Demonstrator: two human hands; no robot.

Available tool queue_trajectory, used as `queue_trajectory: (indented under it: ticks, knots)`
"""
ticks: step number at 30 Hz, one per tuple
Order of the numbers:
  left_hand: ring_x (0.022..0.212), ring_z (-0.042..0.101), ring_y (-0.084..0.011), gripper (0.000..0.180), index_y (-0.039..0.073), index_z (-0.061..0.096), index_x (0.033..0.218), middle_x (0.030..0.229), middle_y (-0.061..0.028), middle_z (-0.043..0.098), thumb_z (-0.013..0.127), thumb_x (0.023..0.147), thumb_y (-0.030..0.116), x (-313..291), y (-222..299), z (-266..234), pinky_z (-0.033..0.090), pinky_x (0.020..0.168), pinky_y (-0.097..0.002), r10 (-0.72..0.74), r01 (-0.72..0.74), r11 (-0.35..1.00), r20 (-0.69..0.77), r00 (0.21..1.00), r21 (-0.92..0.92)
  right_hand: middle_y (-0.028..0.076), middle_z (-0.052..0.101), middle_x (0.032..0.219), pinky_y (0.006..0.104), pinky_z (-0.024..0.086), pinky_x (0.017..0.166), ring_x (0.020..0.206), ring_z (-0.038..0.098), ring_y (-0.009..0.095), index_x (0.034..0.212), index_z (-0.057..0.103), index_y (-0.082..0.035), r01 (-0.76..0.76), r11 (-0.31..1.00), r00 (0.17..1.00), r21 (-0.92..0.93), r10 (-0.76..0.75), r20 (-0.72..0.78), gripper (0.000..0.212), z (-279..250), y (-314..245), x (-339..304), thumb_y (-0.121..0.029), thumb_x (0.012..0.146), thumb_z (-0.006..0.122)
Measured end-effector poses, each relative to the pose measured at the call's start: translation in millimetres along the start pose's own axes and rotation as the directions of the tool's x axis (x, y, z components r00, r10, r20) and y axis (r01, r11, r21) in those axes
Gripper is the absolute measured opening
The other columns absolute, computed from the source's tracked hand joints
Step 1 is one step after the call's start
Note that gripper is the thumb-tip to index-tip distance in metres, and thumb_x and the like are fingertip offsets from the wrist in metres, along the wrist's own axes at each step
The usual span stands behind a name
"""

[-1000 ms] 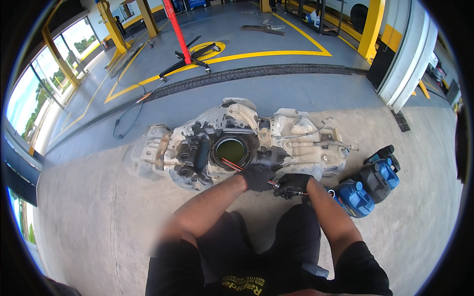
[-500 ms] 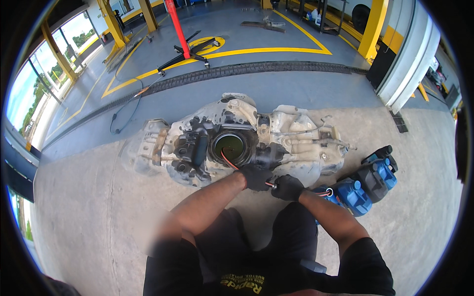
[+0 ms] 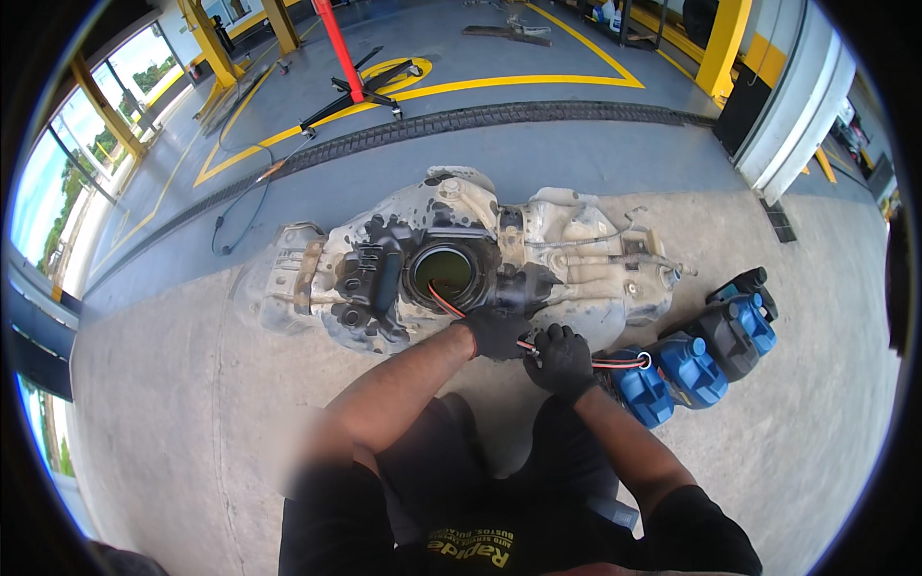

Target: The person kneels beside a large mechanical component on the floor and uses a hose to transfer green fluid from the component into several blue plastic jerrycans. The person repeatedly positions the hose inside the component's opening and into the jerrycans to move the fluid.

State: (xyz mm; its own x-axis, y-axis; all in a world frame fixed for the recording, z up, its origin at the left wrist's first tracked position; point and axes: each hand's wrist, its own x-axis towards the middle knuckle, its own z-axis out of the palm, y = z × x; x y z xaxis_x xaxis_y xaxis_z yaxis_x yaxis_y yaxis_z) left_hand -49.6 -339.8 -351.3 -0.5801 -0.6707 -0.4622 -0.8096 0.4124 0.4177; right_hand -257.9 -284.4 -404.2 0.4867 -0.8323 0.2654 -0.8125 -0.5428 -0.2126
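Now the right hand (image 3: 560,357) has unfolded from a fist, lying over the striped hose (image 3: 619,364); whether it grips cannot be told. The left hand (image 3: 499,334) stays clasped around the hose, which dips into the fuel tank (image 3: 471,206) through its round opening and reaches the nearest blue jug (image 3: 643,396) at its neck, apparently keeping both connected.

At six o'clock, yellow lettering (image 3: 469,550) is running across the black shirt (image 3: 557,536), one large word and two smaller lines above it, all appearing upside down; between three and four o'clock, any print on the blue jugs (image 3: 642,395) is showing too small to read
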Motion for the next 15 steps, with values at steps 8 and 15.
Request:
queue_trajectory:
  ticks: [8,15]
  knots:
    - [0.114,0.074,-0.0362,0.043,0.016,0.074,0.122,0.12,-0.0162,0.077,0.067,0.096,0.049,1,2,-2,0.056,0.098,-0.0491,0.024,-0.024,1.0,-0.025,0.999,0.019,0.017,0.073,0.081,0.0541,0.059,0.071,0.077,0.074,0.039,0.086,0.077,-0.011,-0.075,0.995,0.993,0.07,0.068,0.095,0.027,29,19,4,-0.037,0.087,0.075]
    - [0.111,0.073,-0.0353,0.038,0.017,0.076,0.116,0.114,-0.0146,0.077,0.069,0.093,0.046,-5,1,-3,0.055,0.098,-0.0491,0.083,-0.084,0.996,-0.106,0.991,-0.01,0.018,0.076,0.082,0.0536,0.06,0.075,0.079,0.076,0.04,0.081,0.077,-0.01,-0.117,0.986,0.974,0.121,0.09,0.207,0.026,21,20,13,-0.036,0.085,0.072]
